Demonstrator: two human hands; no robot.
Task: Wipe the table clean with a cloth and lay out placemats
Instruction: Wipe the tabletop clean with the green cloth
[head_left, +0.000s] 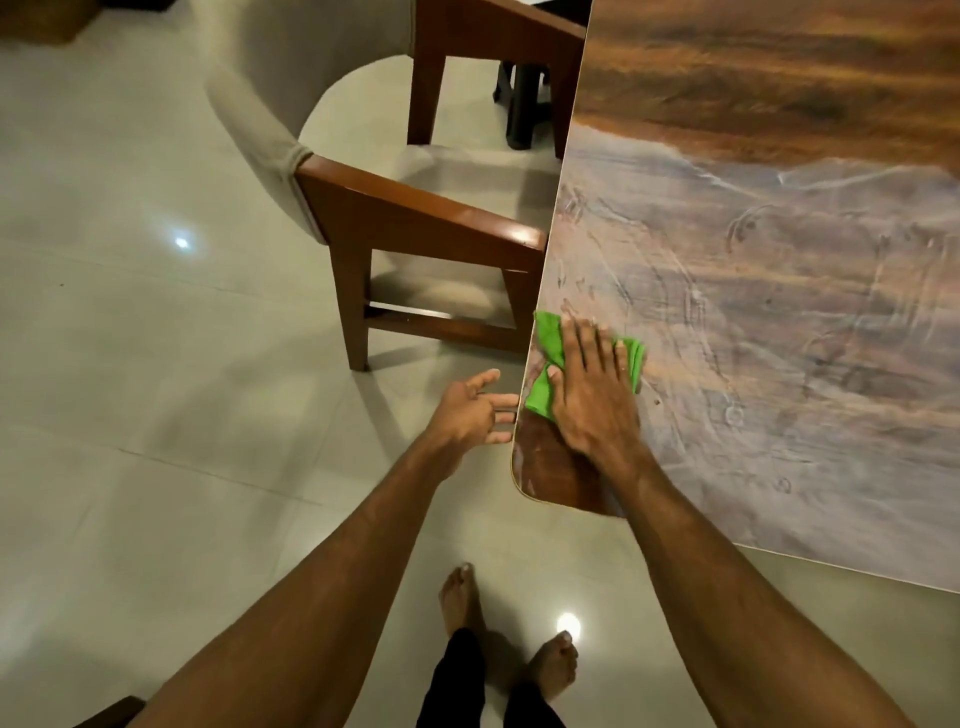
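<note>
Both hands are open: right hand (592, 400) presses the green cloth (549, 339) flat at the table (779, 322) edge, left hand (467, 413) hovers just beside it. An outward stroke could probably drag the cloth onto the floor (156, 374).

Wooden armchair (415, 223) — pale upholstery — on glossy tiled floor (130, 389)

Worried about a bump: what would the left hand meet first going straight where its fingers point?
Probably the table edge near its corner, just beside the green cloth; the left hand looks almost touching it, though depth is unclear.
</note>
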